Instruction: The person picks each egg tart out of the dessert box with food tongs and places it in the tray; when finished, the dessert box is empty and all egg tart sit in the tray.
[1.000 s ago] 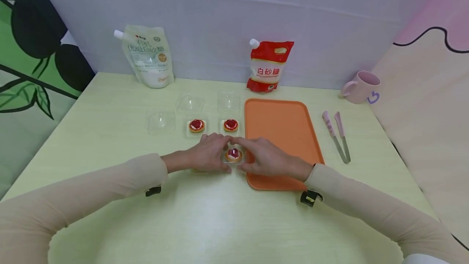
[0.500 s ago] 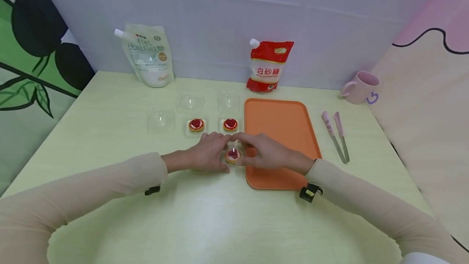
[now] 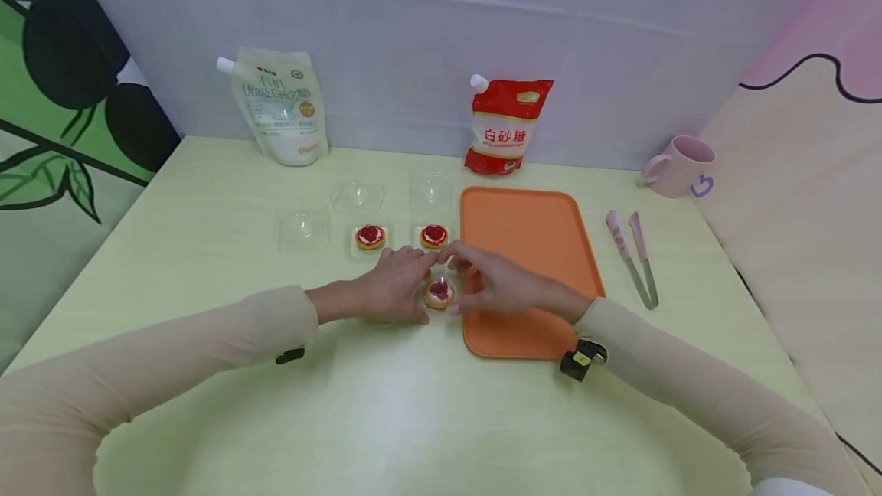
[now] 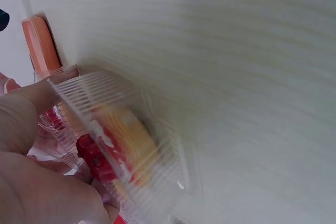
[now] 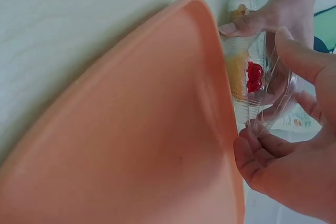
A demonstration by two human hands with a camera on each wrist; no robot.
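Fingers of the left hand (image 3: 391, 286) and right hand (image 3: 506, 282) gripped the clear box (image 3: 439, 291); apparently light, crushable plastic, it seemed best held by its rim.

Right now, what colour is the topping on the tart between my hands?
The topping is mainly red, clearest in the right wrist view.
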